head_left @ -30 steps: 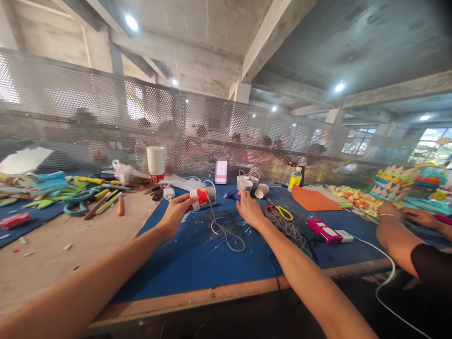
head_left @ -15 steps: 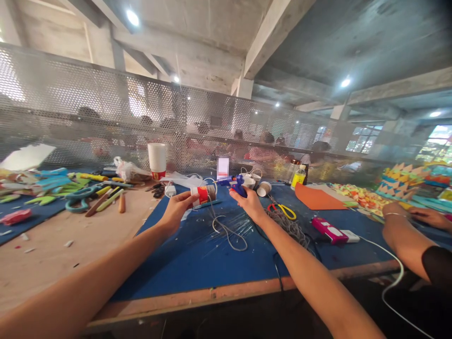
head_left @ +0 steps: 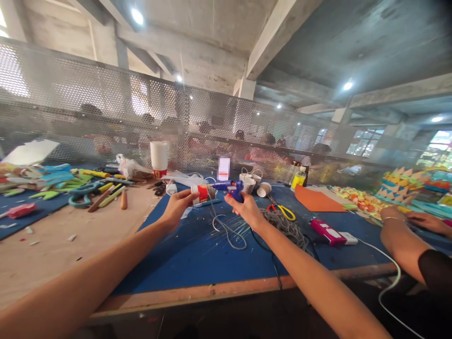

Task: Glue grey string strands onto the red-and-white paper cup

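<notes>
My left hand (head_left: 179, 206) is closed around a red and white paper cup (head_left: 203, 192) lying on its side in the air. Grey cord (head_left: 216, 215) is wound round the cup's right part, and a loose length loops down onto the blue mat (head_left: 169, 273). In my right hand (head_left: 246, 207) is a blue glue gun (head_left: 229, 185), gripped by its handle with a finger near the red trigger. Its nozzle points left and meets or nearly meets the corded part of the cup; exact contact is too small to tell.
Right of my hands lie a heap of grey cord (head_left: 286, 228), yellow-handled scissors (head_left: 286, 213) and a magenta box (head_left: 327, 232). Behind stand stacked paper cups (head_left: 158, 159) and a yellow bottle (head_left: 298, 179). Blue scissors (head_left: 79, 197) lie left. A co-worker's arm (head_left: 402, 245) reaches in at right.
The glue gun has moved slightly left and down, and its nozzle is now against or close to the corded part of the cup. My left hand still holds the cup in about the same place.
</notes>
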### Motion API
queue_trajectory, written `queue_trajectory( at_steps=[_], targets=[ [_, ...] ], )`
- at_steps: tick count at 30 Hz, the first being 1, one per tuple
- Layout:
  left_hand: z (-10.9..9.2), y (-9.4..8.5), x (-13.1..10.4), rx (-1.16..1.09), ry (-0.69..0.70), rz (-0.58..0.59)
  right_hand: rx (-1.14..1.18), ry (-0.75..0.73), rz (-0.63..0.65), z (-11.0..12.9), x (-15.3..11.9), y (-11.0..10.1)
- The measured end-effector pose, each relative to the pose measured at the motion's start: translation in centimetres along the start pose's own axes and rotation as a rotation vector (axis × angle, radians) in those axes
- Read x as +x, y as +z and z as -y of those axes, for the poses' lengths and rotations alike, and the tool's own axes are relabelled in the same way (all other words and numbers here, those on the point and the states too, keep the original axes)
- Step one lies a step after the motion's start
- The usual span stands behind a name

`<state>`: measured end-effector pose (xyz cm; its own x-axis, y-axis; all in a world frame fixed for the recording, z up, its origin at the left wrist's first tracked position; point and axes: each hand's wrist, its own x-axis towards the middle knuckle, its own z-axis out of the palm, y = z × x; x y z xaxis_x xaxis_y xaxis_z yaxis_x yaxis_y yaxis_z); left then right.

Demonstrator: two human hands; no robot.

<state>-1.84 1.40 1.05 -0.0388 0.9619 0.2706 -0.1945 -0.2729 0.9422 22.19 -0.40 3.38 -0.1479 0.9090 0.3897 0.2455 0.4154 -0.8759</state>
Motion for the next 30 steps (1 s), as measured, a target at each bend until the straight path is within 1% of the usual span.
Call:
queue_trajectory(
  at_steps=[3, 7, 10, 13, 21, 30],
  targets=[
    [-0.1, 0.0, -0.1, 0.007, 0.008, -0.011, -0.063, -0.019, -0.039, -0.4, 0.0, 0.0],
    [-0.2, -0.1, -0.1, 0.010, 0.019, 0.004, -0.132, -0.070, -0.023, -1.3, 0.1, 0.2],
    [-0.3, -0.1, 0.0, -0.018, 0.014, 0.006, -0.187, -0.102, -0.035, -1.7, -0.3, 0.5],
    [-0.4, 0.0, 0.0, -0.023, 0.025, -0.006, -0.224, -0.123, -0.051, -1.5, -0.8, 0.6],
    [-1.0, 0.1, -0.4, 0.106, 0.075, -0.009, -0.372, -0.235, -0.047, -1.2, -1.0, 0.2],
    [-1.5, 0.5, -0.7, 0.102, 0.090, -0.011, -0.566, -0.267, -0.025, -1.8, -1.0, 0.3]
  ],
)
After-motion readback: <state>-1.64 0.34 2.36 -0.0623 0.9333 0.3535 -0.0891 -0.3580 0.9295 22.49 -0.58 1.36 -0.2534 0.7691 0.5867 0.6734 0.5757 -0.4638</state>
